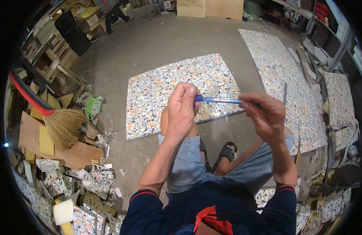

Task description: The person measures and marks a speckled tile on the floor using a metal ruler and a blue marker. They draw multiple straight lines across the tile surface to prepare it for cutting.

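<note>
A slim blue and clear pen (222,100) is held level between my two hands, above my knees. My left hand (182,106) is closed round its dark blue end, the thumb pressed along the fingers. At the other end, my right hand (267,114) pinches the pen between thumb and fingertips. Beneath and beyond my hands lies a speckled foam slab (149,96) on the floor, with faint straight lines across it.
A longer speckled foam slab (275,62) lies to the right, a narrow dark strip (285,94) on it. At the left are a straw broom (65,123), a green box (93,106) and foam offcuts (55,178). Shelving (339,51) stands far right; a person (112,13) is far left.
</note>
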The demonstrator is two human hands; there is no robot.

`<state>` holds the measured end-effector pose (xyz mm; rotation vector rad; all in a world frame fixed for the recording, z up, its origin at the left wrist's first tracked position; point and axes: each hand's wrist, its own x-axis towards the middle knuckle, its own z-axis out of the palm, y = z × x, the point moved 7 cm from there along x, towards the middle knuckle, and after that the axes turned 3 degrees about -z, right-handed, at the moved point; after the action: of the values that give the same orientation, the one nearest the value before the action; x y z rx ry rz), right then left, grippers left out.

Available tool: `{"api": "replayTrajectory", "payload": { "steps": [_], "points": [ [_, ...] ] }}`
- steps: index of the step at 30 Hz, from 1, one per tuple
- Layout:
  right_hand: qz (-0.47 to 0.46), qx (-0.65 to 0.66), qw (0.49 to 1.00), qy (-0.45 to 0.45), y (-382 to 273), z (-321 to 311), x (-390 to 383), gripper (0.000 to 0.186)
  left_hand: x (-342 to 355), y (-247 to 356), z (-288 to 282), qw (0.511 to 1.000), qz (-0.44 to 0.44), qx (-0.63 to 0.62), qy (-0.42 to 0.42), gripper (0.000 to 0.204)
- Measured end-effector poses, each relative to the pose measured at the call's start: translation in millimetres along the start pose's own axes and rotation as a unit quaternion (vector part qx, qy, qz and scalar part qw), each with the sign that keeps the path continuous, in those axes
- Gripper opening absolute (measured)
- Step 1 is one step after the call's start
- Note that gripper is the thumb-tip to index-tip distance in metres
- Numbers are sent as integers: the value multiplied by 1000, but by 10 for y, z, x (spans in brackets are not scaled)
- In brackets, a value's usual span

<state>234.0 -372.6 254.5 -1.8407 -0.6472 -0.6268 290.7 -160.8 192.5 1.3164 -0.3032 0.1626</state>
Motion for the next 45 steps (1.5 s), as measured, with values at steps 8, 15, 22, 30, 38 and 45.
{"api": "replayTrajectory", "payload": {
  "steps": [8,15,22,30,38,45],
  "points": [
    [23,-59,993,-96,11,108,-176,15,-202,-28,181,980,64,187,-23,30],
    [146,-47,965,-212,212,295,-444,21,-494,-134,518,969,92,228,-29,52],
    [115,-68,974,-182,380,91,-254,19,-225,-275,727,960,179,210,-46,46],
    [327,-232,915,-35,2667,-1578,-774,25,772,-3089,328,857,-75,503,-87,58],
    [556,-174,805,-109,3722,-590,-3817,35,277,-5130,-150,646,-159,673,-325,100],
    [629,-394,669,40,4024,-1426,-4694,35,675,-5122,9,623,9,686,-375,45]
  ]
}}
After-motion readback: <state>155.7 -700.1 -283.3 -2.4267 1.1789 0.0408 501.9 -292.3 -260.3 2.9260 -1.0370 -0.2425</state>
